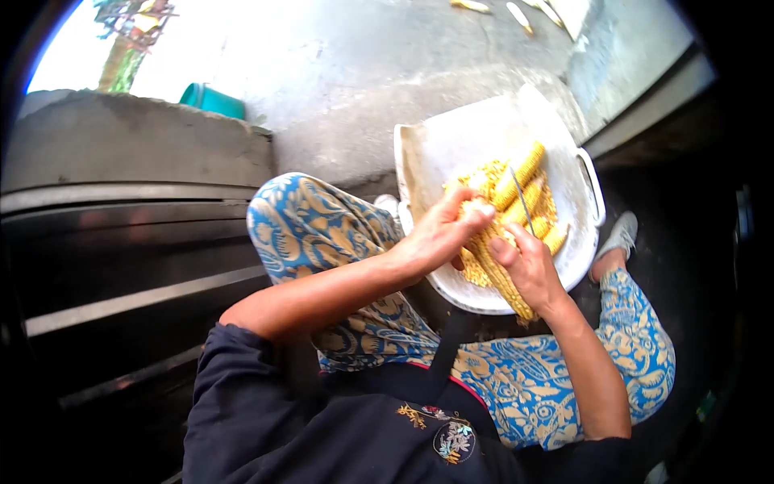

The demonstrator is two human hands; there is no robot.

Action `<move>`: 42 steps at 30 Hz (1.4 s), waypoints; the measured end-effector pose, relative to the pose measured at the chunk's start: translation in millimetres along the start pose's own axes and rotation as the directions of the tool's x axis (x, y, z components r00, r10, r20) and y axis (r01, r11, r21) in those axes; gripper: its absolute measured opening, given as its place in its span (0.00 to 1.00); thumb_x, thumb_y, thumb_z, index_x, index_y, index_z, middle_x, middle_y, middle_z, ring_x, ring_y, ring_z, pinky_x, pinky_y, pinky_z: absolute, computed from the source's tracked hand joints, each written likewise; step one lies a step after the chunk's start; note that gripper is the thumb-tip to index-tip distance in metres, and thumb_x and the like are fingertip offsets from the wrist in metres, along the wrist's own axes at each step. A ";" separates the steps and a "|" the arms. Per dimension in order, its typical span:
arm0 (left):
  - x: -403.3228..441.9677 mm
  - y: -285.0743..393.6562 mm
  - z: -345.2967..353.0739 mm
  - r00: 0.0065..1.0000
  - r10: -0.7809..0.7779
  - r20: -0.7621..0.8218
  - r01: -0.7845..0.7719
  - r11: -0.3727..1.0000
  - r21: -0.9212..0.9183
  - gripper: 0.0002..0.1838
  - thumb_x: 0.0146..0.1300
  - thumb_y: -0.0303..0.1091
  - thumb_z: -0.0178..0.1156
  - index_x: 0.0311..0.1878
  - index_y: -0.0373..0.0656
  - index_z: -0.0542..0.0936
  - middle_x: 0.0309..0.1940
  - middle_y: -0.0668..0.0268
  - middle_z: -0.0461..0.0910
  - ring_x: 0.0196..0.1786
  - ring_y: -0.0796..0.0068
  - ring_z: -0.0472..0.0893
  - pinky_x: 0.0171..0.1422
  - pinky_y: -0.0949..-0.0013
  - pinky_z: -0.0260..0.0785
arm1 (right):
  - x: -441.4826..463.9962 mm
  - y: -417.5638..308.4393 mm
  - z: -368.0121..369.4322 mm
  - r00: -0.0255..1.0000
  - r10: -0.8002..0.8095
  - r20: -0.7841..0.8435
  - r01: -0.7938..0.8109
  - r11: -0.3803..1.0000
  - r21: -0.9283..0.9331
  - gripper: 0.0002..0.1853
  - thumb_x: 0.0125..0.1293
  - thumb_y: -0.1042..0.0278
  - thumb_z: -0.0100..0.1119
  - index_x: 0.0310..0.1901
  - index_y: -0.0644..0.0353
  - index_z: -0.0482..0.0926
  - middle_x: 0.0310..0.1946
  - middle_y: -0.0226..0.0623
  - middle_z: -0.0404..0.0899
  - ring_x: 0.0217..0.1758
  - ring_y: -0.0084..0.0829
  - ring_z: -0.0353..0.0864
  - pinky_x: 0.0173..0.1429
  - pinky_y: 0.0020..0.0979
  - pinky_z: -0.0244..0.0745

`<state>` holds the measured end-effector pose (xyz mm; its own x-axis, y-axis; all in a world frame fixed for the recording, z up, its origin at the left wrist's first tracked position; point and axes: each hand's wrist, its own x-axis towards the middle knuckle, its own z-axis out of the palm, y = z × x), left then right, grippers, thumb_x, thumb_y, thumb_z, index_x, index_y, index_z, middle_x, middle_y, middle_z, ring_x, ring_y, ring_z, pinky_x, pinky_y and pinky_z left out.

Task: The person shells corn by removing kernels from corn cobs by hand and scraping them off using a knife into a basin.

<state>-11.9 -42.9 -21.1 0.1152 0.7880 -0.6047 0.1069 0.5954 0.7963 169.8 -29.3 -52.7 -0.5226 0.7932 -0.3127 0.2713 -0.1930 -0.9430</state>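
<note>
My left hand (445, 227) is closed around the upper end of a yellow corn cob (504, 278), which slants down toward my lap. Against the side of that cob, my right hand (528, 270) is closed on a thin dark metal rod (522, 198) that points up and away; its grip end is hidden by the fingers. Below both hands is a white plastic basin (576, 214) standing between my legs. In it lie several more corn cobs (520, 177) on a bed of loose kernels (477, 273).
Pale corn cobs (520, 18) lie on the concrete floor (355, 48) at the far right. A teal bucket (214, 101) stands behind a low concrete wall (137, 145) on the left. Another concrete ledge (637, 73) rises at the right.
</note>
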 end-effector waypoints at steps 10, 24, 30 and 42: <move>3.6 50.5 -17.4 0.915 0.159 0.370 -0.211 0.972 0.106 0.20 0.66 0.47 0.51 0.50 0.40 0.70 0.31 0.61 0.76 0.27 0.75 0.77 0.29 0.70 0.73 | -16.6 -48.9 -13.9 0.988 0.092 0.127 -0.117 0.972 0.205 0.34 0.66 0.34 0.40 0.48 0.66 0.69 0.25 0.34 0.75 0.19 0.20 0.76 0.22 0.20 0.74; 14.3 48.6 -47.7 0.894 0.295 0.337 -0.295 0.954 -0.053 0.20 0.61 0.39 0.53 0.55 0.43 0.66 0.36 0.64 0.71 0.42 0.74 0.72 0.47 0.68 0.67 | 43.2 -75.8 -23.7 0.931 0.154 0.332 -0.232 0.949 0.211 0.40 0.61 0.32 0.50 0.55 0.68 0.67 0.44 0.37 0.75 0.45 0.22 0.75 0.47 0.23 0.70; 7.1 39.6 -51.5 0.869 0.347 0.354 -0.362 0.932 -0.026 0.31 0.53 0.37 0.61 0.59 0.38 0.61 0.45 0.56 0.69 0.51 0.65 0.70 0.55 0.65 0.64 | 47.6 -74.5 -15.7 0.929 0.144 0.340 -0.197 0.972 0.127 0.44 0.55 0.27 0.51 0.54 0.68 0.67 0.36 0.36 0.75 0.34 0.23 0.77 0.36 0.23 0.73; 11.4 26.6 -51.4 0.827 0.412 0.383 -0.496 0.855 0.151 0.34 0.53 0.29 0.67 0.61 0.40 0.61 0.45 0.59 0.70 0.50 0.70 0.70 0.54 0.69 0.66 | 37.3 -48.4 -8.0 0.943 0.185 0.278 -0.245 0.948 0.202 0.31 0.71 0.42 0.37 0.49 0.68 0.74 0.38 0.34 0.77 0.39 0.21 0.75 0.42 0.23 0.71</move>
<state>-58.5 -10.0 -6.0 0.5177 0.8369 -0.1779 0.1835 0.0945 0.9785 143.6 14.2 -17.8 -0.6670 0.5518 -0.5006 0.2221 -0.4941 -0.8406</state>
